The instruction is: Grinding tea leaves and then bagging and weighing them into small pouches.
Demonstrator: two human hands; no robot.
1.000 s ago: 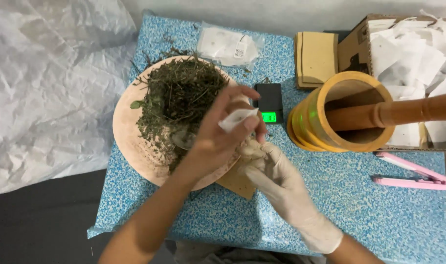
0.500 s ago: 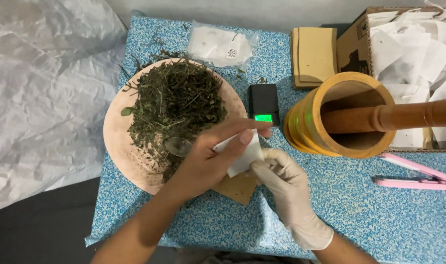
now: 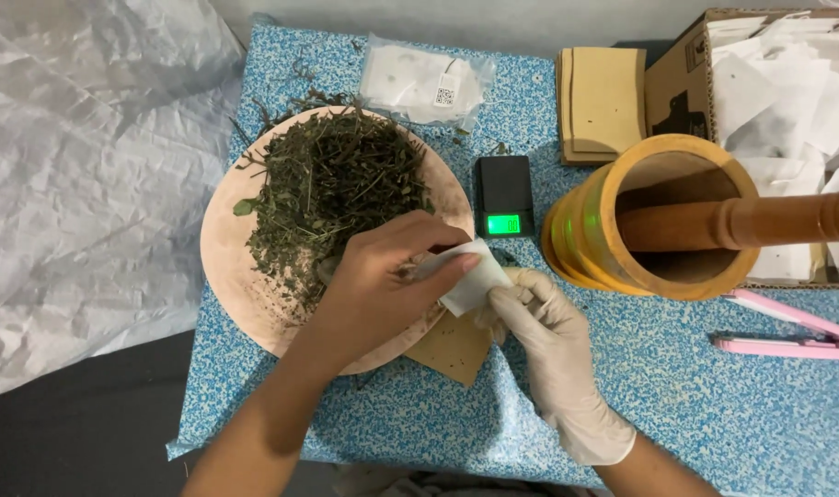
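Two hands are in view, both over the near half of the table [image 3: 695, 405]. The left hand [image 3: 383, 285] is bare; its fingers are closed on one small white sachet [image 3: 470, 281]. The right hand [image 3: 553, 336] wears a white glove and pinches the same sachet from below. The sachet sits just past the near right rim of the plate [image 3: 231, 285], above one brown paper square [image 3: 452, 350] lying flat.

The one plate is round, pale pink and matte, heaped with dry green herbs [image 3: 332, 189], stalky and tangled. Beside it stands one small black scale [image 3: 502, 195] with a lit green display. To the right: one yellow wooden mortar [image 3: 594, 239], cylindrical, with one brown pestle [image 3: 760, 221] leaning out, and one pink sealer [image 3: 792, 336].

Farther back: one clear bag [image 3: 424, 83], one stack of tan envelopes [image 3: 603, 101], one cardboard box [image 3: 677, 87] of white sachets.

The table cover is speckled blue. Crumpled white sheeting [image 3: 79, 184] lies left.
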